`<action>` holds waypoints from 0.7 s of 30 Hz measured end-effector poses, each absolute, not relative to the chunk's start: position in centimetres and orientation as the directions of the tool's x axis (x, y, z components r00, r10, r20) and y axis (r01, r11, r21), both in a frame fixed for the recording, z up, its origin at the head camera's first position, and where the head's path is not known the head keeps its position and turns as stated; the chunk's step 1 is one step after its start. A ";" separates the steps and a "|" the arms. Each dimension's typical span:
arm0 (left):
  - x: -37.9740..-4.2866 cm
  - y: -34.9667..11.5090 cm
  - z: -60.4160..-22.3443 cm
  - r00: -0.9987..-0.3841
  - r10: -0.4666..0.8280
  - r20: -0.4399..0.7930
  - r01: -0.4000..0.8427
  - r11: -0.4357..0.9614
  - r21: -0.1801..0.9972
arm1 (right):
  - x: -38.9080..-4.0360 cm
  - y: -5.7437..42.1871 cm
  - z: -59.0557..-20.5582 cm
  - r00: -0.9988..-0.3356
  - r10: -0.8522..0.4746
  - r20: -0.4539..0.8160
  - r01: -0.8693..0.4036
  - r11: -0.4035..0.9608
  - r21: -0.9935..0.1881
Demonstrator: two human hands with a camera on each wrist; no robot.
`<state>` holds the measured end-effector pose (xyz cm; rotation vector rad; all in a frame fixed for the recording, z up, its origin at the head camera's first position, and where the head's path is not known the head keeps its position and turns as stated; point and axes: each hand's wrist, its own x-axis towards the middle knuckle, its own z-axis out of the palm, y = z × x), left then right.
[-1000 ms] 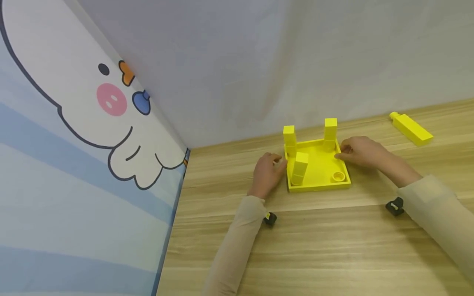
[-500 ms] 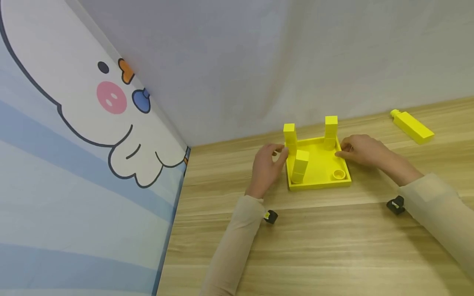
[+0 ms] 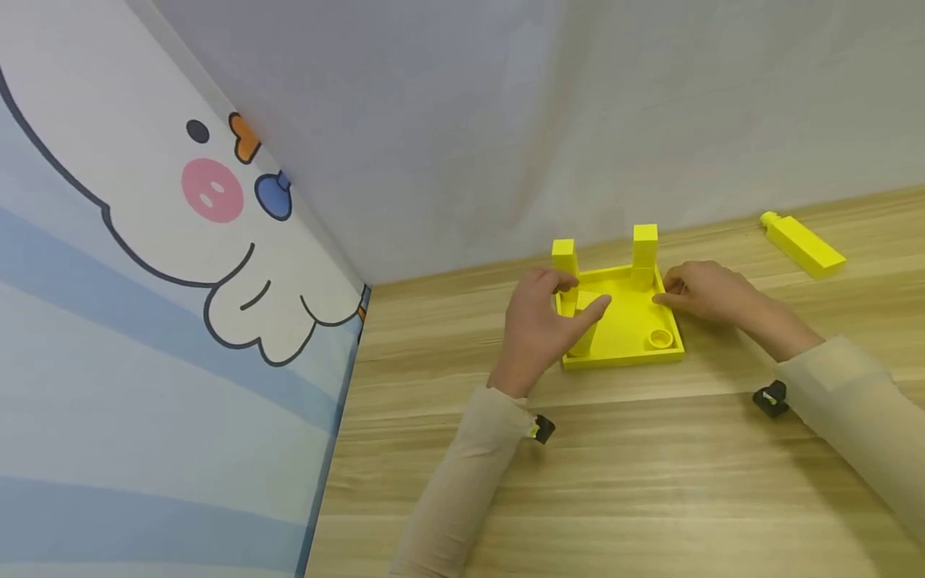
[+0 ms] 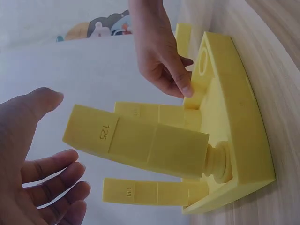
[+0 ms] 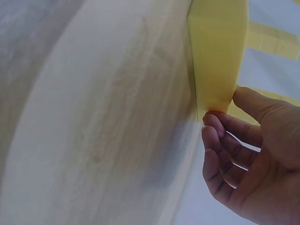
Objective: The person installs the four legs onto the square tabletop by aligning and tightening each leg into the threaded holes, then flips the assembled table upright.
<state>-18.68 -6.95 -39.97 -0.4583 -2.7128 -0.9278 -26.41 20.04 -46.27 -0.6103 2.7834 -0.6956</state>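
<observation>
A square yellow tray-like base with a raised rim lies on the table. Its far left and far right corners carry upright square posts, the left post and the right post. The near left post, marked 125, stands on a round socket, its narrow neck partly showing and its body leaning slightly. Around this post's top my left hand is spread, thumb and fingers apart from it in the left wrist view. My right hand pinches the base's right rim, thumb on top and fingertips outside.
A round socket sits vacant at the base's near right corner. One loose yellow post with a knobbed end lies at the back right of the wooden table. A pale wall rises behind, and a cartoon-printed panel at the left.
My left hand has left the base's left edge, moved rightward and spread its thumb and fingers about the near left post. My right hand keeps its place on the rim.
</observation>
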 end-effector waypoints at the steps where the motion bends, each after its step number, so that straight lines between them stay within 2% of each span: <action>1: -18.6 -6.9 -40.1 -0.919 0.222 0.327 0.375 0.752 0.543 | -26.4 20.1 -46.4 -0.892 -0.440 -0.100 -0.341 0.803 -0.488; 7: -18.7 -7.0 -40.7 -0.894 0.255 0.368 0.426 0.740 0.521 | -26.5 20.1 -46.6 -0.893 -0.438 -0.102 -0.340 0.806 -0.485; 16: -19.2 -7.3 -41.1 -0.893 0.299 0.338 0.449 0.660 0.602 | -26.5 20.2 -46.6 -0.892 -0.441 -0.095 -0.345 0.802 -0.487; 21: -19.2 -7.4 -41.3 -0.889 0.308 0.338 0.456 0.653 0.605 | -26.6 20.3 -46.5 -0.886 -0.455 -0.091 -0.359 0.796 -0.488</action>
